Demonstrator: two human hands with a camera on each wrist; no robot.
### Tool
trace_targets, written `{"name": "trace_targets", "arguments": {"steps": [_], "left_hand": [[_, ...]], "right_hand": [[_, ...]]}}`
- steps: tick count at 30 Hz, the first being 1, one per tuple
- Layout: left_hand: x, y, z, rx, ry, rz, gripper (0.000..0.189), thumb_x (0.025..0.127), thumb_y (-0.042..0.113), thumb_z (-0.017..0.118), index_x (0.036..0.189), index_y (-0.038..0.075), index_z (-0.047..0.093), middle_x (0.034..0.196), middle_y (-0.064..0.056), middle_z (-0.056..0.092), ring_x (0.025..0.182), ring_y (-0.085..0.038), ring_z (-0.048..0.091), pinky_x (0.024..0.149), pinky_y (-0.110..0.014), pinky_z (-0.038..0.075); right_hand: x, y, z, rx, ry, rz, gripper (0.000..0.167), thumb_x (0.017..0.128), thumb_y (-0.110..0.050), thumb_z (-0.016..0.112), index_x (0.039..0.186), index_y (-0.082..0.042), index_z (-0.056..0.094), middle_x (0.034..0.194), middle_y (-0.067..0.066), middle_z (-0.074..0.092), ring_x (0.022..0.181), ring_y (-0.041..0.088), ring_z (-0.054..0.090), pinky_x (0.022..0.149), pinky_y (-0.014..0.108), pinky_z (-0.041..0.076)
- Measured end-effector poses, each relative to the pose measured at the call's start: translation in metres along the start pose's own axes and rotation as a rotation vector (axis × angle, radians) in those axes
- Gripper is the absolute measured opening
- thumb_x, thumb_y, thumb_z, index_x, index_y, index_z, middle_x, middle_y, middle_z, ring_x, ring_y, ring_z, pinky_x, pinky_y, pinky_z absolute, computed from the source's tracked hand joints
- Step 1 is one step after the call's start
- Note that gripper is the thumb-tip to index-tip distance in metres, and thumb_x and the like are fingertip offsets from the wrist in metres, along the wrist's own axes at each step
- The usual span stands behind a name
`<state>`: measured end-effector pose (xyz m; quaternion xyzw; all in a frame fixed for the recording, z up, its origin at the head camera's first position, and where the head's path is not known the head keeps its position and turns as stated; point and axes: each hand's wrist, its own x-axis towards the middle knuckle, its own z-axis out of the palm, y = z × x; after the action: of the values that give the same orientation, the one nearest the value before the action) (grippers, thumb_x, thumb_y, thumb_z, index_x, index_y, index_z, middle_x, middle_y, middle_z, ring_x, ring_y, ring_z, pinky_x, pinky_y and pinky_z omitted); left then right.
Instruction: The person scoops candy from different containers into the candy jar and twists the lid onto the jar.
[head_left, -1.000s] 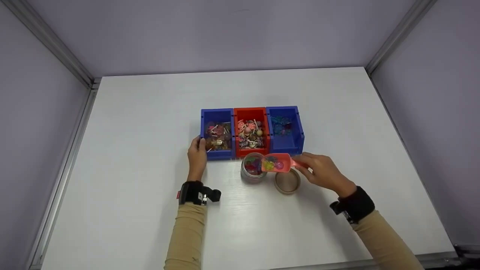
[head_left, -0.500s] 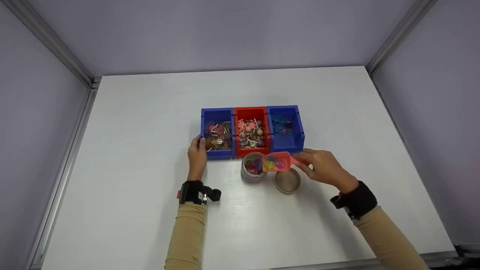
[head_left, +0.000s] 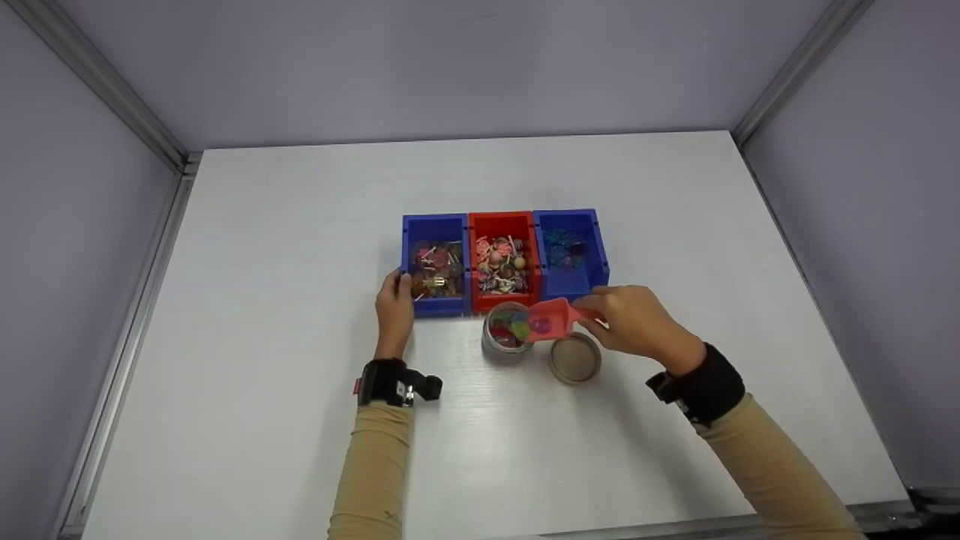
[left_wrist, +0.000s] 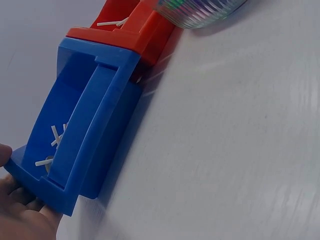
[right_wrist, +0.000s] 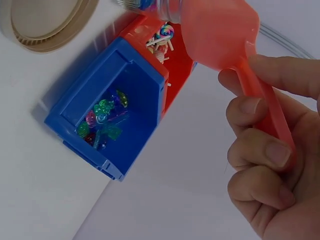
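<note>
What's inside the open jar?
Red and green pieces show inside the jar; whatever lies beneath them is covered, and the scoop hides part of the jar's right rim.

Two blue plastic open-topped bins [head_left: 568, 282]; one red plastic open-topped bin [head_left: 491, 302]; three bins altogether. One clear ribbed jar [left_wrist: 210, 19], one round beige lid [head_left: 575, 360], one translucent pink plastic scoop [right_wrist: 220, 32]. Two black wrist straps [head_left: 705, 386], two tan fabric sleeves [head_left: 371, 465], one white table [head_left: 262, 300]. White-stemmed lollipop pieces [head_left: 436, 259] and translucent coloured pieces [right_wrist: 103, 107] crowd too closely to count.
</note>
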<state>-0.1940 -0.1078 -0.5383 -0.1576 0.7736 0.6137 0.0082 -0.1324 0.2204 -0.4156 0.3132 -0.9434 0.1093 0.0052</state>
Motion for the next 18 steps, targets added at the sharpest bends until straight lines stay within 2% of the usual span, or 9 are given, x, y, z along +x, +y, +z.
{"name": "trace_targets", "arguments": {"steps": [8, 18], "left_hand": [[0.0005, 0.001, 0.0003, 0.007, 0.006, 0.007, 0.043, 0.104, 0.02, 0.04, 0.14, -0.003, 0.043, 0.144, -0.023, 0.048, 0.139, -0.034, 0.042, 0.118, -0.044, 0.034], [0.0017, -0.0016, -0.0003, -0.011, 0.0, -0.002, 0.044, 0.104, 0.022, 0.04, 0.141, -0.001, 0.044, 0.143, -0.021, 0.05, 0.137, -0.033, 0.044, 0.117, -0.043, 0.035]], "right_hand": [[0.002, -0.0023, -0.0015, -0.004, -0.007, 0.012, 0.017, 0.086, -0.014, 0.068, 0.099, -0.005, 0.075, 0.069, 0.007, 0.064, 0.054, 0.014, 0.054, 0.047, 0.027, 0.045], [-0.0055, 0.0003, 0.0037, 0.03, 0.014, 0.009, 0.018, 0.086, -0.014, 0.069, 0.099, -0.004, 0.073, 0.08, 0.009, 0.072, 0.057, 0.013, 0.057, 0.051, 0.029, 0.048]]}}
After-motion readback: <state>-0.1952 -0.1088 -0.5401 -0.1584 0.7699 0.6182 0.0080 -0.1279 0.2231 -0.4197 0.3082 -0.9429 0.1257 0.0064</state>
